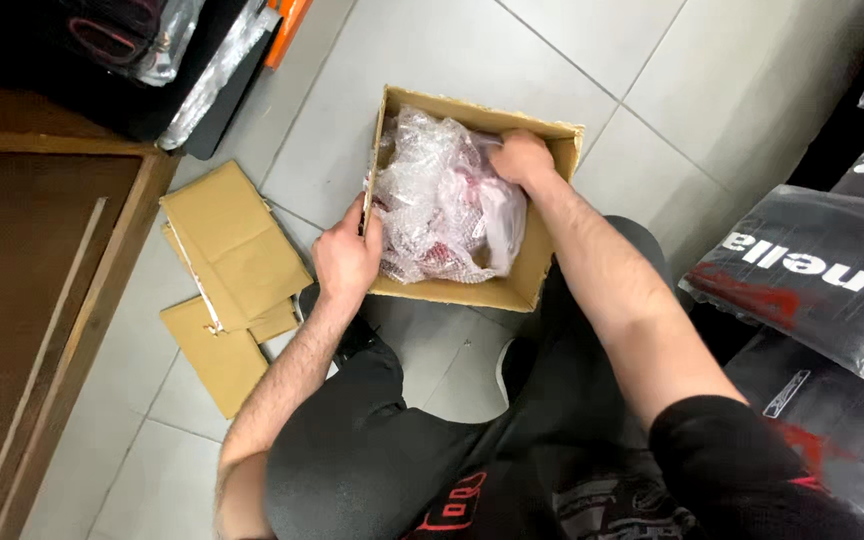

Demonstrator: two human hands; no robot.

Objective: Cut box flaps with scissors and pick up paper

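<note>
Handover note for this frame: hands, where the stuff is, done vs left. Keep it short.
Left hand: gripping the near-left wall of the open cardboard box, fingers over the rim.
Right hand: inside the box at the far-right corner, closed on the bubble wrap bundle.
Box sits on the tiled floor between the person's knees; the bundle, with something reddish inside, fills it.
Loose cardboard pieces lie on the floor to the left.
Done: box open.
Left: bundle not yet lifted out or unwrapped.
</note>
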